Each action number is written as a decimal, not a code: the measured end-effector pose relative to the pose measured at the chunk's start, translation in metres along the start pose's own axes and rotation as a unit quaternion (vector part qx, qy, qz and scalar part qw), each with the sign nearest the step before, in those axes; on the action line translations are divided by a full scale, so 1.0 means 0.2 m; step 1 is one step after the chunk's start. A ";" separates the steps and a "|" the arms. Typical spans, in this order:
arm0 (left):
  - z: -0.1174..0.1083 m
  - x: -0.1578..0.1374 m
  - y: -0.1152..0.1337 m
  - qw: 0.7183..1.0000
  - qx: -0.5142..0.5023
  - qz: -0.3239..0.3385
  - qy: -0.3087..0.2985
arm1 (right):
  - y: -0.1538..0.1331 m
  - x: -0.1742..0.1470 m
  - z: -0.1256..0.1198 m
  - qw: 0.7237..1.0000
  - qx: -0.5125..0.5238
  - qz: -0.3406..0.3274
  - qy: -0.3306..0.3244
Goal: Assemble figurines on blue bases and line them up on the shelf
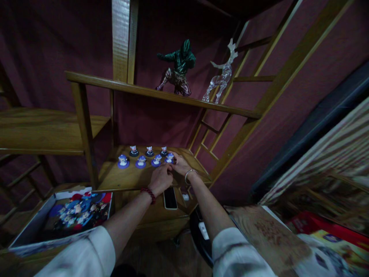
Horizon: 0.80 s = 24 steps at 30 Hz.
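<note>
A front row of small white-and-purple figurines on round purple bases, such as the leftmost figurine point(123, 160), stands on the lower wooden shelf point(127, 177). Behind it are three figurines on dark bases, among them a middle dark-based figurine point(149, 151). My right hand point(182, 166), with a bracelet at the wrist, has its fingers closed around the rightmost purple-based figurine point(170, 157). Close against it, my left hand point(162, 179) is closed with curled fingers at the front of that figurine's base. What its fingertips pinch is hidden.
Overhead, an upper shelf point(161, 95) carries a green crouching statue point(180, 67) and a clear deer figure point(220, 79). Below lie a phone point(170, 199) and a small white object point(185, 197). An open box point(31, 231) of mixed figurines sits at left.
</note>
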<state>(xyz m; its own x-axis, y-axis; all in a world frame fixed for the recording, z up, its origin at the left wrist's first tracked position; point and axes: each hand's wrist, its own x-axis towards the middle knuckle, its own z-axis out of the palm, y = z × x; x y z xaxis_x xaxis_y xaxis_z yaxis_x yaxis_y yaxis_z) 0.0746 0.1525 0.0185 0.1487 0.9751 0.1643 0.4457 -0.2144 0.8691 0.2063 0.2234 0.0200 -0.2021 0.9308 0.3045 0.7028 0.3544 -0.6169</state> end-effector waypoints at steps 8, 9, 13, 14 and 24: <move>-0.01 0.00 0.02 0.997 0.078 0.003 -0.008 | 0.02 0.01 0.00 1.000 -0.014 -0.016 -0.011; -0.01 0.00 0.03 0.997 0.080 0.002 -0.005 | 0.02 0.02 0.00 1.000 -0.010 -0.017 -0.012; -0.02 0.00 0.03 0.997 0.082 0.000 0.002 | 0.04 0.02 0.01 1.000 0.012 -0.021 -0.015; -0.02 -0.01 0.03 0.997 0.081 0.001 0.004 | 0.04 0.02 0.01 0.999 0.017 -0.023 -0.014; -0.01 -0.01 0.02 0.997 0.078 0.018 0.014 | 0.05 0.02 0.01 0.999 0.042 -0.020 -0.023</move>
<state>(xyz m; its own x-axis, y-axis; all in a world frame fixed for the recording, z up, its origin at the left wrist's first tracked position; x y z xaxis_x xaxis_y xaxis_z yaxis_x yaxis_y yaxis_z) 0.0742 0.1500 0.0227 0.1440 0.9674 0.2082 0.5730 -0.2530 0.7795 0.2105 0.2313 0.0142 -0.2612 0.9185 0.2969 0.6344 0.3951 -0.6644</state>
